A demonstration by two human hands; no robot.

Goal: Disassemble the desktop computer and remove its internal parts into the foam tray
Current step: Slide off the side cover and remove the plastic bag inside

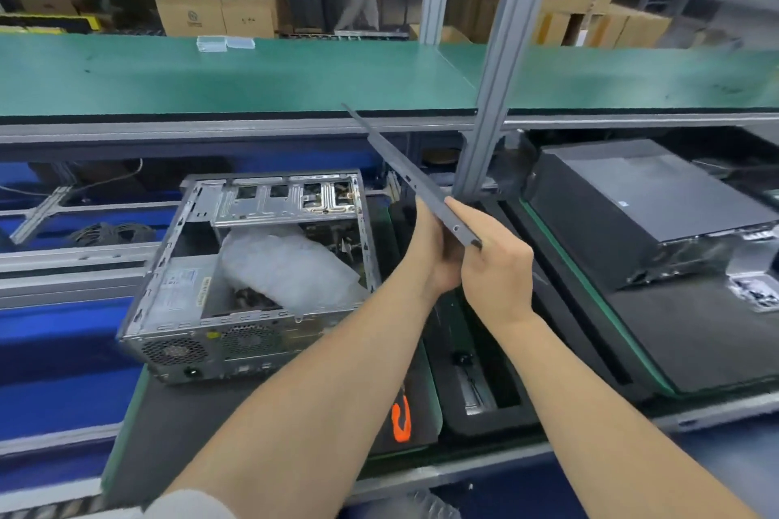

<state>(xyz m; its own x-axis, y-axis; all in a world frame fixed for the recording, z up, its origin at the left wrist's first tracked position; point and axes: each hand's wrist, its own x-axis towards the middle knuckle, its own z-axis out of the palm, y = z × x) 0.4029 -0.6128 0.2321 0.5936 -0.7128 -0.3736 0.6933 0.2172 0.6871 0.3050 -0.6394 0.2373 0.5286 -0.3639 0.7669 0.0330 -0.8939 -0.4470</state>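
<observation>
Black-matted counter (189, 405) carries the opened desktop computer (189, 333) toward its left edge, with bubble wrap (286, 265) lying inside. A black foam tray (506, 421) sits just right of it. Above them both hands grasp the grey side panel (404, 173), held edge-on and tilted: left hand (438, 257) beneath, right hand (497, 270) clasping its near end

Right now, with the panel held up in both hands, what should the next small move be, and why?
Probably set the side panel aside. The left hand and right hand both grip its near end in mid-air, so neither can reach into the open computer case, where clear plastic packing lies over the parts.
</observation>
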